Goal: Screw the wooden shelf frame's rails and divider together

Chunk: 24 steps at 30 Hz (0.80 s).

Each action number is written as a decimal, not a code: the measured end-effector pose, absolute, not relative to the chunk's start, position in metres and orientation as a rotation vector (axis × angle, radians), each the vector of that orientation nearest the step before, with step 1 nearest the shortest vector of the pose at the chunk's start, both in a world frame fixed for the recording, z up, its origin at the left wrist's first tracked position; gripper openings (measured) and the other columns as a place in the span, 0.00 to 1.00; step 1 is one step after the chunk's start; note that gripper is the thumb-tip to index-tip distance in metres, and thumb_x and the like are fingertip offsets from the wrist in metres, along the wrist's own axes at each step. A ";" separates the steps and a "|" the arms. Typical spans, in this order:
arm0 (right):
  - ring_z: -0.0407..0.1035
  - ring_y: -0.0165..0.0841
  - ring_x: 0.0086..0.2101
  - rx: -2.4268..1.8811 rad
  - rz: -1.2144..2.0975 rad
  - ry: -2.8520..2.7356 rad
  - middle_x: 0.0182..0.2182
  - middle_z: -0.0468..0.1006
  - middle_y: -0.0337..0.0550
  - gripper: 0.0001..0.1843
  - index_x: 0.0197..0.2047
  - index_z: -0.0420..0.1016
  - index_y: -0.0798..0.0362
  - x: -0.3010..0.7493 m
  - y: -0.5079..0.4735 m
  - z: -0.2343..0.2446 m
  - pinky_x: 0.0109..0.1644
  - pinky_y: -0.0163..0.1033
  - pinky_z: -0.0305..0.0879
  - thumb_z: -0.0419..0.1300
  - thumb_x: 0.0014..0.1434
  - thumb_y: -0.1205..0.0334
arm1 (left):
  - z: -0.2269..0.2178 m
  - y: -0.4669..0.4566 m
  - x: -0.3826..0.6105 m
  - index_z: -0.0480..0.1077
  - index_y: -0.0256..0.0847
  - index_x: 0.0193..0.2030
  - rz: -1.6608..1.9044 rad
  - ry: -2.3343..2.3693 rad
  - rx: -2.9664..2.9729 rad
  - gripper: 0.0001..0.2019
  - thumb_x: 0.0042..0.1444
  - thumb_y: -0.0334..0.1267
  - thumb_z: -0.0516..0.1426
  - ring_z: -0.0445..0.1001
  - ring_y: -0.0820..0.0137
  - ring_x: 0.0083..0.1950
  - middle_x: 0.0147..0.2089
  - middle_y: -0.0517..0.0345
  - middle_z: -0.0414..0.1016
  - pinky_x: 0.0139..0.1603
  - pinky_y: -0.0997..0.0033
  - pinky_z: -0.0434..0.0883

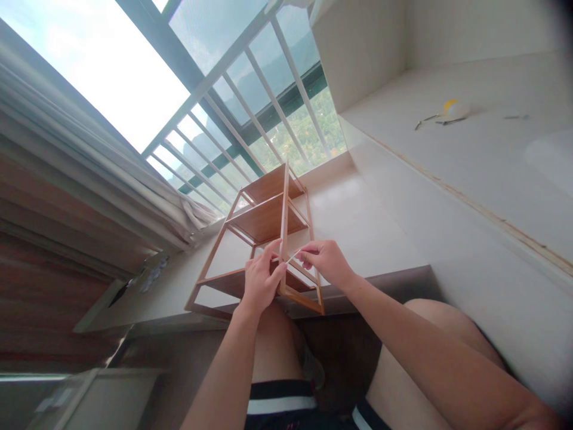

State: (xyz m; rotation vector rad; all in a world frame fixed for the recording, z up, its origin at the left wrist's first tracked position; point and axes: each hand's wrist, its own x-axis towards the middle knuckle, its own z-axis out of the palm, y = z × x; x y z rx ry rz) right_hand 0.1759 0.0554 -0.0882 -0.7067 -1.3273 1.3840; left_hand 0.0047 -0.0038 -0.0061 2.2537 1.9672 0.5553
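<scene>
A small wooden shelf rack (268,216) with three tiers stands tilted in view on the pale sill in front of me. My left hand (262,278) grips its near upright post around the lowest shelf, thumb and index finger on either side of the joint. Closed in a pinch, my right hand (324,260) holds a thin, light metal rod that looks like a hex key (293,256). The rod's far end meets the post beside my left thumb. My left palm and fingers partly hide the lowest shelf.
On the white ledge (483,173) at the right lie a yellow-and-white rounded object (454,109) and several small metal pieces. Behind the rack are a window and white railing (250,57). A curtain (102,155) hangs at left. My legs are below the sill.
</scene>
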 end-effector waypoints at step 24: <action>0.68 0.27 0.23 -0.639 1.413 -1.215 0.23 0.75 0.43 0.18 0.30 0.79 0.59 0.178 0.054 -0.085 0.29 0.34 0.66 0.64 0.55 0.49 | -0.006 0.007 -0.028 0.64 0.45 0.65 0.478 1.711 2.211 0.29 0.59 0.52 0.56 0.71 0.62 0.57 0.56 0.51 0.75 0.62 0.59 0.64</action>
